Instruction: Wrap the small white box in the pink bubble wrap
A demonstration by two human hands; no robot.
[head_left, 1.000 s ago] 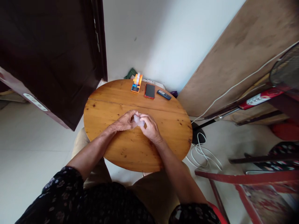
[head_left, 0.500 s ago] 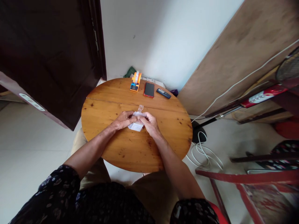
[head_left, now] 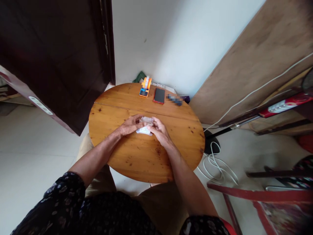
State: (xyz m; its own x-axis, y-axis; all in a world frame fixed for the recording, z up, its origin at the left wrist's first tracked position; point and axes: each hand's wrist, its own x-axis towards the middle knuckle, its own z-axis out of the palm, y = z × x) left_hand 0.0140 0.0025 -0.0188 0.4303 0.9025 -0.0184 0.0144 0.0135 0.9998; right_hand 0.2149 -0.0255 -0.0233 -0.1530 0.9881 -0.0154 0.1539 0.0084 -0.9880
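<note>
Since half a sec ago the little clear packet looks flatter: the strip that stuck up toward the far edge is folded down, and both hands have closed in over it. View has shifted a bit too, everything sits slightly lower and to the right in frame.

Going left to right. Dark door fills the upper left, hanging open over the pale floor. Round wooden surface next, w/ a seam running across its far third. My left hand lies on the wood, fingers curled, tips pinching the packet's left edge. Packet is at mid-surface, just this side of the seam, lying on the wood betw. the two hands; whitish, partly see-through, contents too small to tell. My right hand comes in from the other side, fingers bent, thumb and forefinger gripping the packet's right edge. Both hands touch it, neither wraps it fully.

At the far edge: orange tape dispenser, then a red phone face up just beside it, then a small blurred item. Right of the surface, a white cable coils on the floor, and a big wooden board leans against the wall.
</note>
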